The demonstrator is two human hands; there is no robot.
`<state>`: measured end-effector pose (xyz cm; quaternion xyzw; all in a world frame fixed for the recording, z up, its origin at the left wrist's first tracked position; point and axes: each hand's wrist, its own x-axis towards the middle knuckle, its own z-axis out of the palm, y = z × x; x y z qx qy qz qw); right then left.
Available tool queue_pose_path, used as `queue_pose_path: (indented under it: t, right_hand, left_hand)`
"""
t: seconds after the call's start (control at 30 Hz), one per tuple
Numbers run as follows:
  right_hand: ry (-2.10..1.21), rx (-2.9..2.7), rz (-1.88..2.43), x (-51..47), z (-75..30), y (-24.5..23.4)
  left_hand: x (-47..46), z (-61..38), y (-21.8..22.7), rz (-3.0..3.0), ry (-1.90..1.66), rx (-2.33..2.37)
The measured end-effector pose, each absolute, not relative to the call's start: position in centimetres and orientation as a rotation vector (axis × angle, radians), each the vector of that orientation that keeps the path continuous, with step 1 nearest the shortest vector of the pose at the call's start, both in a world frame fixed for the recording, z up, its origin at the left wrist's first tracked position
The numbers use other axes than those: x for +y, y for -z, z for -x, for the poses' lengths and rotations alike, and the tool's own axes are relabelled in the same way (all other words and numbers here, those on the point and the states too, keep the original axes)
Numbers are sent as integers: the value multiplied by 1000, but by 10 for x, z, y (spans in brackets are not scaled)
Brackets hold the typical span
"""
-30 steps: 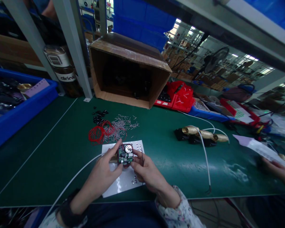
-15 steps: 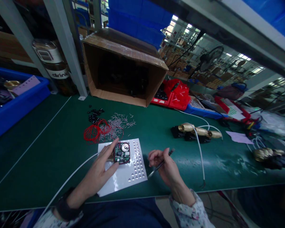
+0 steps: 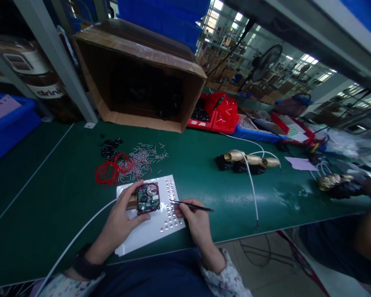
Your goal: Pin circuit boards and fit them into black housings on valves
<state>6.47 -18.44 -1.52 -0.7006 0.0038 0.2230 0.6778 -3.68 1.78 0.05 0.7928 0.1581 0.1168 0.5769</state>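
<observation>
My left hand [image 3: 121,216] grips a small square module with a green circuit board [image 3: 147,197], framed in dark red, with a white cable [image 3: 80,235] running off to the lower left. It rests over a white sheet [image 3: 151,231] dotted with rows of small clear pads [image 3: 169,206]. My right hand [image 3: 194,220] holds thin dark tweezers [image 3: 191,205], their tip pointing left at the pads beside the module.
A red wire coil [image 3: 111,171], small metal pins [image 3: 140,156] and black bits lie behind the sheet. An open cardboard box [image 3: 139,82] stands at the back. Gold-wrapped parts with white cables [image 3: 247,160] lie to the right. Another person's arm [image 3: 369,231] is at far right. Blue bin [image 3: 6,123] left.
My right hand let go of the module, picked up the tweezers and brought their tip to the pads on the sheet. My left hand kept holding the module. The view shifted left.
</observation>
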Motion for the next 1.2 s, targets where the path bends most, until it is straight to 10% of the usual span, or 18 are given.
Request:
queue_pose_path:
  t: [1.2]
  right_hand:
    - [-532, -144, 1540, -195, -61, 11]
  left_hand:
    - [15, 38, 0, -1869, -335, 370]
